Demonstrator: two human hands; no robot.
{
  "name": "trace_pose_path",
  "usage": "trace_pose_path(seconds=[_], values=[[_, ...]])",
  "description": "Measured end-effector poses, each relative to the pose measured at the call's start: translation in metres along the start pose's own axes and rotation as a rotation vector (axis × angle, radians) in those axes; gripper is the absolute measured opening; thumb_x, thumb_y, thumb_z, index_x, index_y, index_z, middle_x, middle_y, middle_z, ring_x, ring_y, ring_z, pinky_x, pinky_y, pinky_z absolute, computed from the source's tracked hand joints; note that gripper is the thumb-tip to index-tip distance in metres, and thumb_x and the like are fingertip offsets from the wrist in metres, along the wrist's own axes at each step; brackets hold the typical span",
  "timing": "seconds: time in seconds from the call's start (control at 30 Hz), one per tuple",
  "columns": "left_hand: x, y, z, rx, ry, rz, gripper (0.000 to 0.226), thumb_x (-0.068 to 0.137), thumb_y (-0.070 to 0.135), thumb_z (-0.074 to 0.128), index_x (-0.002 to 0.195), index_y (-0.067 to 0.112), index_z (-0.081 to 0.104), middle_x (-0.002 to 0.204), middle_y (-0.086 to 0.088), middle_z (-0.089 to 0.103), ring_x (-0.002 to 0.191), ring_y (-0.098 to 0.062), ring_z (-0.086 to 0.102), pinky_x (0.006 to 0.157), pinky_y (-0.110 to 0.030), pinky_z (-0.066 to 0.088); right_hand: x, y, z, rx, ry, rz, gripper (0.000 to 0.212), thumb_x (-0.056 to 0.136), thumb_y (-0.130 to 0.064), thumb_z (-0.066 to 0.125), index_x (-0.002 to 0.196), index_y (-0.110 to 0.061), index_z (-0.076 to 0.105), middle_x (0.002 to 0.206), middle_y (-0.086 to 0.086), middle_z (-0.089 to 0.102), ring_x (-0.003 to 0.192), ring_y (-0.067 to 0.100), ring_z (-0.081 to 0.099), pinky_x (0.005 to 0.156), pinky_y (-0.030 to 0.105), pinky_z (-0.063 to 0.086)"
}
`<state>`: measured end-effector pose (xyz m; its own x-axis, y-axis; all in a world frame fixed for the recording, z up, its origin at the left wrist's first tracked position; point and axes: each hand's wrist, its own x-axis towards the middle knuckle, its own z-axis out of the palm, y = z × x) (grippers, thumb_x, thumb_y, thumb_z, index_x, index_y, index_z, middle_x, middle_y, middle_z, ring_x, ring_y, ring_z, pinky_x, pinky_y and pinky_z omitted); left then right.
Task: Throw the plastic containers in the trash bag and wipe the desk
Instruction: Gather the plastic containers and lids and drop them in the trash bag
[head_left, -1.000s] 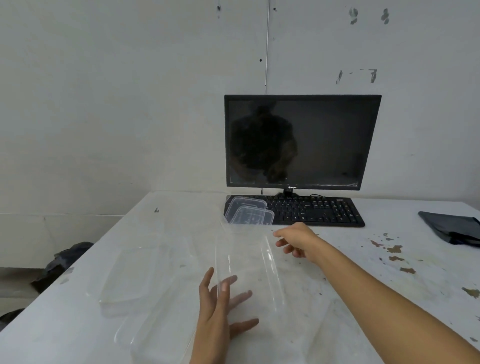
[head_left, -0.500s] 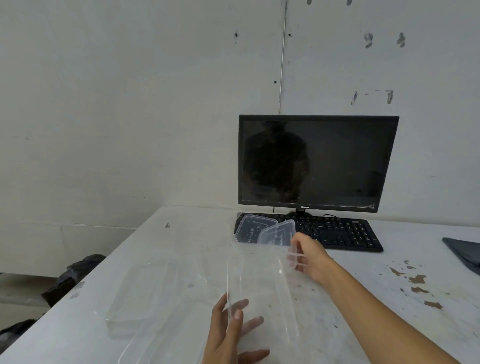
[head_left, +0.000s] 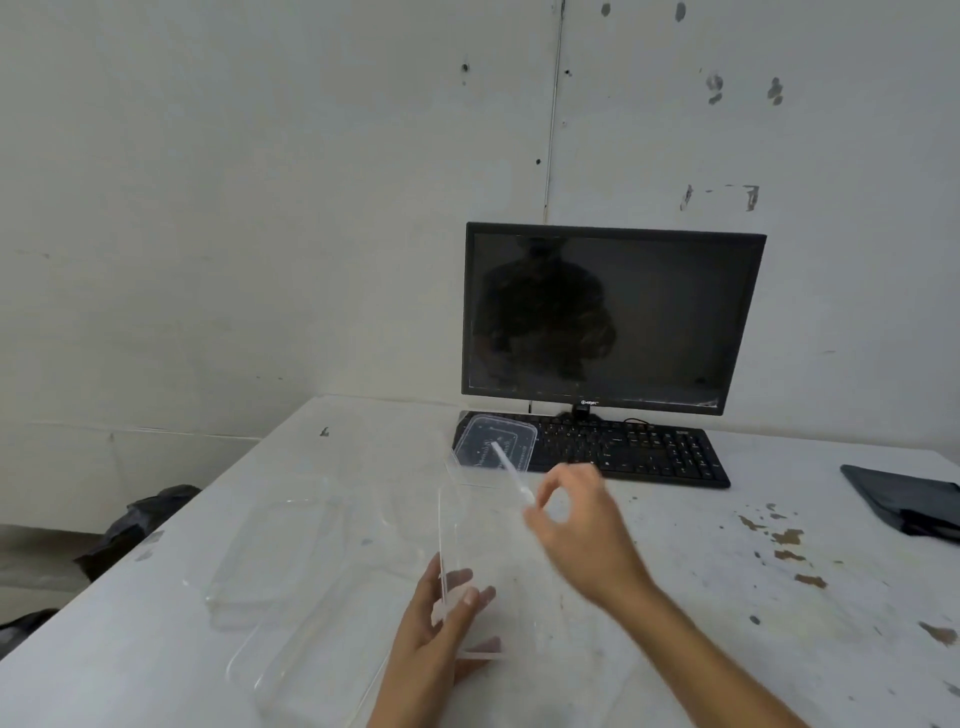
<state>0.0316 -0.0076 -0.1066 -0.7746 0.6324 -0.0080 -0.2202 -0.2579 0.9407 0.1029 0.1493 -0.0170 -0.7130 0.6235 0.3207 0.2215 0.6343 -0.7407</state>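
Pinching, with the fingers (head_left: 563, 480) of the right hand (head_left: 582, 530), the near end of a thin clear lid (head_left: 511, 470), tilted and seen edge-on above the surface. Gripping, with the left hand (head_left: 431, 644), the lower end of an upright container (head_left: 488, 540) of clear plastic, fingers behind its wall and visible through it, thumb in front.

Behind everything, a white wall (head_left: 260, 208), scuffed, with dark specks and one vertical seam. Below it, the surface (head_left: 701, 597): white, worn, brown chips in the paint on the right. At its back, a black monitor (head_left: 608, 317), screen dark, logo on the lower bezel too small to read. In front of that, a black keyboard (head_left: 639, 452), key legends illegible. At the right edge, a dark folded sheet (head_left: 904, 501). Off the left edge, down on the floor, a black crumpled bag (head_left: 135, 525).

Left of the hands, lying flat and close together, a far clear container (head_left: 275, 561) and a near clear container (head_left: 311, 670), both rectangular with rounded corners. Resting on the keyboard's left end, a second lid (head_left: 493, 447), clear, with raised lettering that cannot be read.
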Motion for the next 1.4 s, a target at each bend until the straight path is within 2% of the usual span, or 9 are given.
trace_pose_path(seconds=[0.07,0.17,0.37,0.47,0.67,0.8,0.9,1.03,1.4], values=[[-0.002,0.0,0.0,0.042,-0.031,0.01,0.086,0.057,0.05,0.087,0.132,0.029,0.05,0.131,-0.002,0.062,0.108,-0.018,0.072,0.073,-0.042,0.062,-0.019,-0.001,0.02,-0.045,-0.068,-0.052,0.015,0.083,-0.028,0.065,0.082,-0.028,0.051,0.118,-0.017,0.047,0.111,-0.007,0.047,0.105,0.031,0.039],[-0.005,0.002,0.001,0.03,-0.08,0.025,0.055,0.076,0.033,0.081,0.123,0.029,0.053,0.128,0.003,0.062,0.096,-0.004,0.074,0.065,-0.024,0.058,-0.037,-0.004,0.036,-0.024,-0.126,-0.064,0.014,0.08,-0.03,0.062,0.08,-0.028,0.048,0.12,-0.029,0.042,0.107,-0.031,0.033,0.115,0.053,0.031],[-0.005,-0.001,-0.007,-0.057,-0.142,-0.039,0.062,0.079,0.029,0.067,0.136,0.027,0.042,0.127,0.005,0.07,0.112,-0.025,0.07,0.083,-0.053,0.059,-0.047,-0.016,0.042,0.06,-0.141,-0.043,0.018,0.077,-0.042,0.054,0.084,-0.026,0.053,0.13,-0.028,0.049,0.12,-0.02,0.039,0.113,0.046,0.033],[-0.005,0.001,-0.007,-0.072,-0.137,-0.033,0.059,0.079,0.03,0.066,0.133,0.031,0.043,0.125,0.004,0.071,0.113,-0.024,0.07,0.083,-0.049,0.058,-0.049,-0.017,0.043,0.082,-0.158,-0.032,0.012,0.082,-0.041,0.05,0.085,-0.031,0.056,0.143,-0.029,0.045,0.137,-0.005,0.036,0.117,0.048,0.027],[-0.006,0.002,-0.009,-0.12,-0.123,-0.029,0.066,0.081,0.032,0.068,0.141,0.031,0.04,0.132,0.006,0.067,0.119,-0.023,0.066,0.079,-0.041,0.057,-0.054,-0.013,0.037,0.054,-0.236,-0.123,0.022,0.098,-0.017,0.051,0.106,-0.036,0.059,0.153,-0.029,0.034,0.137,-0.012,0.028,0.088,-0.004,0.03],[-0.005,0.003,-0.01,-0.18,-0.133,-0.016,0.062,0.082,0.023,0.066,0.141,0.021,0.046,0.136,0.003,0.065,0.12,-0.027,0.066,0.077,-0.043,0.059,-0.053,-0.003,0.034,-0.133,-0.151,-0.157,0.035,0.095,-0.035,0.057,0.129,-0.045,0.053,0.16,-0.027,0.019,0.15,0.0,0.01,0.121,0.029,0.017],[-0.005,0.003,-0.01,-0.185,-0.152,-0.01,0.06,0.083,0.022,0.065,0.14,0.019,0.048,0.138,0.004,0.064,0.121,-0.028,0.065,0.088,-0.053,0.057,-0.052,0.0,0.031,-0.229,-0.155,-0.081,0.057,0.092,-0.055,0.055,0.145,-0.053,0.034,0.165,-0.023,-0.005,0.154,0.013,-0.004,0.123,0.044,0.011],[-0.007,0.005,-0.008,-0.141,-0.165,0.007,0.062,0.085,0.027,0.066,0.143,0.021,0.045,0.14,0.007,0.062,0.124,-0.026,0.063,0.096,-0.058,0.052,-0.053,0.003,0.031,-0.112,-0.211,-0.041,0.062,0.09,-0.06,0.054,0.147,-0.055,0.032,0.164,-0.027,-0.006,0.152,0.008,0.013,0.118,0.037,0.028],[-0.015,0.012,-0.003,-0.114,-0.127,0.029,0.041,0.091,0.025,0.067,0.129,0.036,0.057,0.133,0.009,0.067,0.118,-0.023,0.067,0.091,-0.048,0.057,-0.052,-0.002,0.033,-0.174,-0.223,-0.097,0.07,0.091,-0.065,0.05,0.151,-0.056,0.016,0.163,-0.026,-0.013,0.152,0.005,0.003,0.118,0.037,0.027]])
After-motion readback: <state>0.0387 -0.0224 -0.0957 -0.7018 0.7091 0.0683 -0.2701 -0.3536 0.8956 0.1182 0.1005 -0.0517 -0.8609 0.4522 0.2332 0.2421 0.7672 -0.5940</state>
